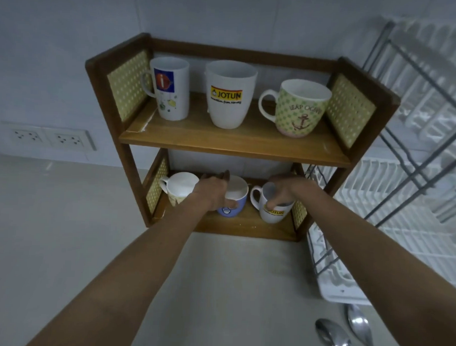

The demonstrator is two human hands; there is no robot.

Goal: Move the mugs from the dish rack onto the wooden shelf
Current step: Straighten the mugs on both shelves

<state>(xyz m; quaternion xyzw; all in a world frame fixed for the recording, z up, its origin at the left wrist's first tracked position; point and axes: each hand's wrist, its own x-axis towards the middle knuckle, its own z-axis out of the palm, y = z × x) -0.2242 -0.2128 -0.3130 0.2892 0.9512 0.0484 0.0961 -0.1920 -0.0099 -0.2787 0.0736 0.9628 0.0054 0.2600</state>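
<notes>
The wooden shelf [233,144] has two tiers. Its top tier holds three mugs: a tall white one with a red logo [170,89], a white Jotun mug [229,94] and a green anchor mug [301,109]. On the bottom tier a white mug [180,187] stands at the left. My left hand [214,190] grips the blue smiley mug [233,205] in the middle, fingers over its rim. My right hand [286,189] holds a small white Jotun mug [272,211] at the right, fingers inside the rim. Both mugs rest on the bottom board.
A white and grey wire dish rack [411,144] stands to the right of the shelf, its tray [337,285] reaching the counter front. Two metal spoons [345,335] lie on the counter near the bottom right. Wall sockets [48,138] sit at the left.
</notes>
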